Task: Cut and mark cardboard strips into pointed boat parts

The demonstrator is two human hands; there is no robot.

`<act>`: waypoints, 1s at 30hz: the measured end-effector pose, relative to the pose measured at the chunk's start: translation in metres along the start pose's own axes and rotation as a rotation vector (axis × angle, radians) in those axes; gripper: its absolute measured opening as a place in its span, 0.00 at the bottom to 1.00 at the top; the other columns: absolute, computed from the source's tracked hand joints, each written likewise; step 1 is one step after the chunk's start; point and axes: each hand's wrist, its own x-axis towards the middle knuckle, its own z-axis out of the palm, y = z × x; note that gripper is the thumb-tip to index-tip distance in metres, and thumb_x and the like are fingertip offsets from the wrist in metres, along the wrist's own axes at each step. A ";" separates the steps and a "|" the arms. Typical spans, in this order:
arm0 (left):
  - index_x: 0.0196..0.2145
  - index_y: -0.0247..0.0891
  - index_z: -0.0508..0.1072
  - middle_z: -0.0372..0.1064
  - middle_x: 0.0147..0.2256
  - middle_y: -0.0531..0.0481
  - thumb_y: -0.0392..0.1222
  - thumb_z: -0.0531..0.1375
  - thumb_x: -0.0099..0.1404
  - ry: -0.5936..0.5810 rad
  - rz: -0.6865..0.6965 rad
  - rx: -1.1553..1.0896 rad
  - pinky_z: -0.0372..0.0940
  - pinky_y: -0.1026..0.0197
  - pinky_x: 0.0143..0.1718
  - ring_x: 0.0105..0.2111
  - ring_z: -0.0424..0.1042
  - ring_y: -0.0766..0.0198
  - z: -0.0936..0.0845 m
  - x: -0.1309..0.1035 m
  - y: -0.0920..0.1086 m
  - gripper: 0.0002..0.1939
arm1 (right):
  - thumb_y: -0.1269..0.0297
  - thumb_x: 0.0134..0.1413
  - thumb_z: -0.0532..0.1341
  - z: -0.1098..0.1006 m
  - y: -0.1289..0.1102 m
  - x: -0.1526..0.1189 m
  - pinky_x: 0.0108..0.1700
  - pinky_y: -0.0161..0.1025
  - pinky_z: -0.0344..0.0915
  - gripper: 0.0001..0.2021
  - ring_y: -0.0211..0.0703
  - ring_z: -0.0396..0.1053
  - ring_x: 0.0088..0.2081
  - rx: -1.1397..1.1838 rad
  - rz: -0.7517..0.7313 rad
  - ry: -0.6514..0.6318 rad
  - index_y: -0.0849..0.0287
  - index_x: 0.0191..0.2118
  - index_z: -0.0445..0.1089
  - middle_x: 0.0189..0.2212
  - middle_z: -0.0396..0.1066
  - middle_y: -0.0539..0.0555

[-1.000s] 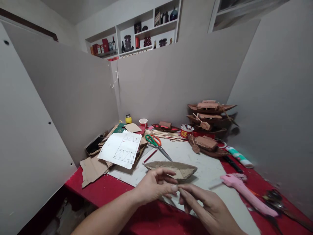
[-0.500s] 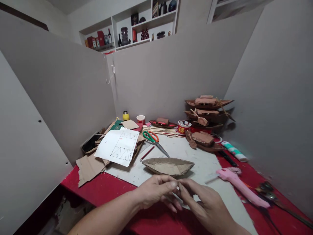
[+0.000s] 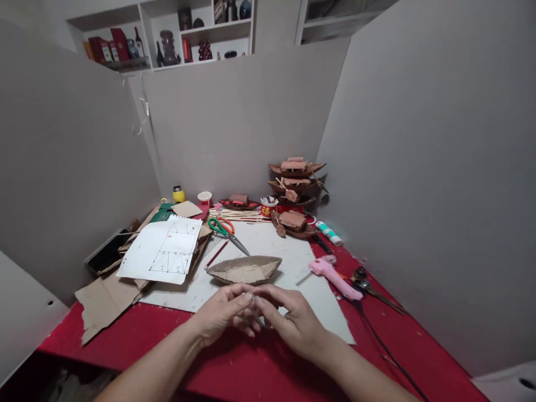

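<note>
My left hand (image 3: 228, 312) and my right hand (image 3: 291, 321) meet at the fingertips, just in front of a small cardboard boat hull (image 3: 245, 270). Thumbs and fingers are pinched together on both sides. Whatever lies between them, if anything, is too small or hidden to name. The open-topped hull rests on a white board (image 3: 288, 245), its pointed ends to left and right. Behind it lie scissors (image 3: 232, 237) with green and orange handles and a dark red pencil (image 3: 216, 255).
A pink glue gun (image 3: 337, 279) with a black cord lies to the right. Brown model boats (image 3: 296, 167) are stacked at the back, near a red-and-white paper cup (image 3: 268, 207). On the left, a sheet with drawn triangles (image 3: 163, 251) covers cardboard pieces (image 3: 104, 301).
The view has swung to the right, so the table's things appear further left. My hands stay together at the fingertips, and the hull remains on the board.
</note>
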 end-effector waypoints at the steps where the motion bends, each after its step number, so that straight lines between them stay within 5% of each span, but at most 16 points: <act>1: 0.42 0.34 0.70 0.71 0.28 0.49 0.53 0.64 0.59 0.005 -0.001 0.012 0.68 0.67 0.26 0.25 0.73 0.67 0.000 0.000 0.000 0.20 | 0.66 0.64 0.54 0.000 0.000 -0.001 0.33 0.31 0.64 0.07 0.36 0.69 0.27 0.001 0.002 -0.010 0.59 0.41 0.69 0.27 0.72 0.50; 9: 0.41 0.33 0.70 0.72 0.27 0.48 0.58 0.66 0.53 -0.038 -0.054 0.032 0.69 0.64 0.26 0.24 0.74 0.65 0.000 -0.001 0.000 0.27 | 0.67 0.65 0.51 -0.001 -0.004 -0.004 0.29 0.31 0.60 0.11 0.35 0.65 0.23 -0.075 -0.069 -0.072 0.58 0.31 0.65 0.22 0.68 0.48; 14: 0.45 0.36 0.71 0.73 0.34 0.45 0.57 0.70 0.46 -0.140 -0.072 0.149 0.67 0.65 0.27 0.27 0.73 0.66 0.009 -0.017 0.001 0.32 | 0.64 0.63 0.53 -0.008 -0.002 -0.004 0.23 0.31 0.60 0.11 0.35 0.65 0.20 -0.226 0.001 0.191 0.57 0.29 0.65 0.19 0.66 0.47; 17: 0.47 0.37 0.72 0.73 0.40 0.42 0.51 0.68 0.53 0.064 0.146 0.479 0.67 0.61 0.35 0.35 0.73 0.62 0.005 -0.038 0.012 0.26 | 0.64 0.65 0.51 -0.011 -0.006 -0.004 0.21 0.30 0.59 0.13 0.35 0.64 0.18 -0.225 0.036 0.219 0.56 0.28 0.63 0.17 0.64 0.45; 20: 0.51 0.40 0.70 0.71 0.47 0.41 0.44 0.61 0.62 0.465 0.542 1.082 0.65 0.54 0.47 0.46 0.69 0.56 -0.023 -0.061 0.030 0.20 | 0.66 0.66 0.47 -0.006 -0.010 -0.007 0.23 0.31 0.58 0.15 0.35 0.62 0.18 -0.264 -0.099 0.117 0.55 0.26 0.60 0.18 0.62 0.45; 22: 0.55 0.39 0.66 0.67 0.52 0.38 0.42 0.58 0.63 0.582 0.652 1.413 0.60 0.49 0.54 0.53 0.65 0.53 -0.051 -0.073 0.041 0.22 | 0.68 0.66 0.46 0.000 -0.011 -0.008 0.24 0.33 0.56 0.15 0.35 0.61 0.19 -0.303 -0.202 0.064 0.55 0.26 0.58 0.18 0.61 0.46; 26: 0.61 0.35 0.58 0.56 0.61 0.34 0.44 0.59 0.61 0.741 0.344 1.850 0.53 0.45 0.59 0.60 0.55 0.48 -0.106 -0.086 0.051 0.32 | 0.69 0.67 0.47 0.008 -0.008 -0.009 0.24 0.34 0.54 0.15 0.35 0.59 0.19 -0.349 -0.280 0.002 0.55 0.26 0.56 0.18 0.59 0.45; 30: 0.62 0.37 0.59 0.52 0.63 0.34 0.44 0.57 0.64 0.792 0.132 1.981 0.48 0.38 0.60 0.63 0.50 0.41 -0.131 -0.085 0.049 0.29 | 0.69 0.66 0.48 0.011 -0.002 -0.008 0.24 0.34 0.52 0.15 0.34 0.57 0.19 -0.376 -0.284 -0.026 0.55 0.25 0.54 0.17 0.56 0.44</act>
